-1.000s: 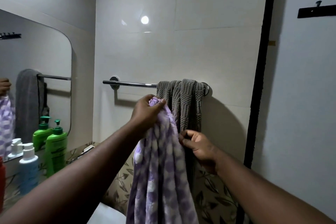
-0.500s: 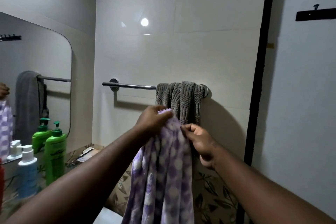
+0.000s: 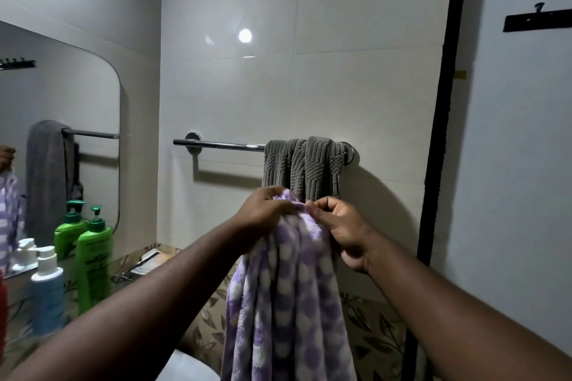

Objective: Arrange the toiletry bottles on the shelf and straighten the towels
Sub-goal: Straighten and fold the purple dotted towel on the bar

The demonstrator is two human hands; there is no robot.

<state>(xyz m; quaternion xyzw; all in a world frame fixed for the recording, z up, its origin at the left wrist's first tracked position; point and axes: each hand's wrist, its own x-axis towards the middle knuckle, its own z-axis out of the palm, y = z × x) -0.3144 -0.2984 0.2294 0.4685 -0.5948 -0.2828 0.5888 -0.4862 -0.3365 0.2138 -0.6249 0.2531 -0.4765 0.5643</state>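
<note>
The purple checked towel [image 3: 288, 288] hangs in soft, limp folds just below the bunched grey towel [image 3: 305, 164], the left hand [image 3: 263, 207] with its grip closed round the top hem and the right hand [image 3: 340, 226] pinching the same hem beside it; it looks light and fluffy, best held along that top edge with the hands spread. The bare left stretch of the towel rail [image 3: 223, 144] offers open room, the wall [image 3: 340, 71] close behind

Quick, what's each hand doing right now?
Left hand: closed, gripping the top of the purple towel.
Right hand: closed, pinching the same towel's top edge.
</note>
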